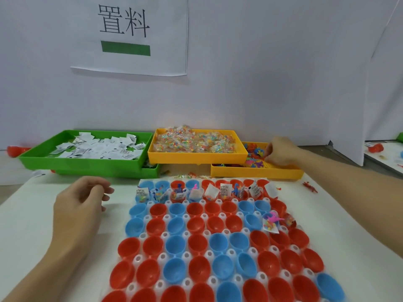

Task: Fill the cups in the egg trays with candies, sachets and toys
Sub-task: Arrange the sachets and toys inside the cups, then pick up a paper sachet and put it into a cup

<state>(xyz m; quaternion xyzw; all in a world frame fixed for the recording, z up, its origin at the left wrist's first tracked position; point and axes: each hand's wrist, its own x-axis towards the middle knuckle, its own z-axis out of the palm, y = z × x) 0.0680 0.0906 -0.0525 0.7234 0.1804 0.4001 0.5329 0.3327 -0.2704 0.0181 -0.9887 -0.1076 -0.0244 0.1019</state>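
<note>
A white egg tray [139,261] holds several red and blue cups [197,243]. The far row of cups holds sachets, candy packs and toys; one cup near the right edge [271,222] holds a pink toy and a candy pack. My right hand [281,152] reaches into the lower yellow tray of plastic toys [257,171], fingers pinched among the toys; whether it grips one I cannot tell. My left hand [80,205] hovers left of the egg tray, fingers loosely curled, nothing visible in it.
A green tray of white sachets [91,163] stands at the back left. A yellow tray of candy packs [196,155] sits in the middle back. A red toy [310,187] lies loose on the table at the right. A white wall with a paper sign rises behind.
</note>
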